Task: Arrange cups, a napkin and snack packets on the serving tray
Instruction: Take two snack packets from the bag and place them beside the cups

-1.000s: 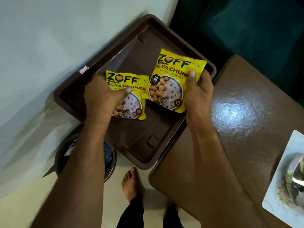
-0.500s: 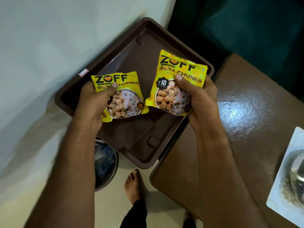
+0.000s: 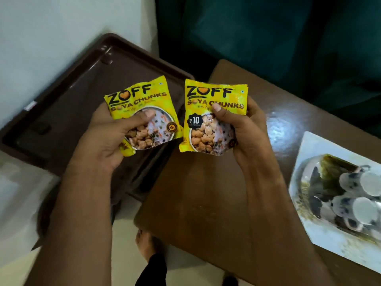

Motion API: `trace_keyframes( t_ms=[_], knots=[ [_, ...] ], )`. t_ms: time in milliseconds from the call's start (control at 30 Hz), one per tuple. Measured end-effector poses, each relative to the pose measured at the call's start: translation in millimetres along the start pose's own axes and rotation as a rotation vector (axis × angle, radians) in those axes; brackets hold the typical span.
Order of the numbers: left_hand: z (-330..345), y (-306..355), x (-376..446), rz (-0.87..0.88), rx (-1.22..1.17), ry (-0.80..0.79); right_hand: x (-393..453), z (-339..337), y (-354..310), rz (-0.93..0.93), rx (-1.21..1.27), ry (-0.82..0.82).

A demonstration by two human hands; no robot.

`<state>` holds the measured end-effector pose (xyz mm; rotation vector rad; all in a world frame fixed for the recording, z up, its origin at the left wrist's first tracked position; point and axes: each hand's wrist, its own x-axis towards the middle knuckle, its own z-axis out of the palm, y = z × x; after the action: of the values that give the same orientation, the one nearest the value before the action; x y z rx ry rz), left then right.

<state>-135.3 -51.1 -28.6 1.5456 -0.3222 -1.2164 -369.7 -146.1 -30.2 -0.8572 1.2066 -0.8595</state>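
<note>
My left hand [image 3: 103, 141] grips a yellow soya chunks packet [image 3: 142, 106], thumb across its front, held in the air above the brown tray [image 3: 61, 112]. My right hand [image 3: 245, 133] grips a second yellow soya chunks packet [image 3: 214, 96] the same way, over the edge of the brown table [image 3: 195, 193]. The two packets are side by side, almost touching. On the right, a white serving tray [image 3: 334, 246] lies on the table and carries two speckled cups [image 3: 350, 195] lying on their sides, blurred.
The brown tray sits to the left of the table, next to a pale wall [image 3: 51, 38]. A dark green surface [image 3: 268, 38] fills the back. My bare foot [image 3: 146, 242] stands on the light floor below the table edge.
Both hands lifted the packets off the brown tray and carried them right, toward the table. The view swung right, bringing the white tray with cups further into sight.
</note>
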Motion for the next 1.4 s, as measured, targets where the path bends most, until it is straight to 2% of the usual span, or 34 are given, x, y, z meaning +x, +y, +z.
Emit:
trace_keyframes(
  t_ms=[400,700,1067,1400],
  knots=[
    [203.8,-57.9,-78.1,-0.034,0.111,-0.238,-62.1,-224.0,-44.2,-0.017,-0.020,0.216],
    [325.5,-99.6,-122.9,-0.045,0.194,-0.353,-93.8,-364.6,-54.5,-0.051,-0.014,0.346],
    [394.5,-133.7,-141.7,-0.048,0.338,-0.372,-119.5,-489.1,-48.3,-0.056,-0.035,0.477],
    [410.3,-145.3,-129.0,-0.009,0.438,-0.323,-124.8,-552.0,-37.7,-0.062,-0.170,0.572]
  ],
)
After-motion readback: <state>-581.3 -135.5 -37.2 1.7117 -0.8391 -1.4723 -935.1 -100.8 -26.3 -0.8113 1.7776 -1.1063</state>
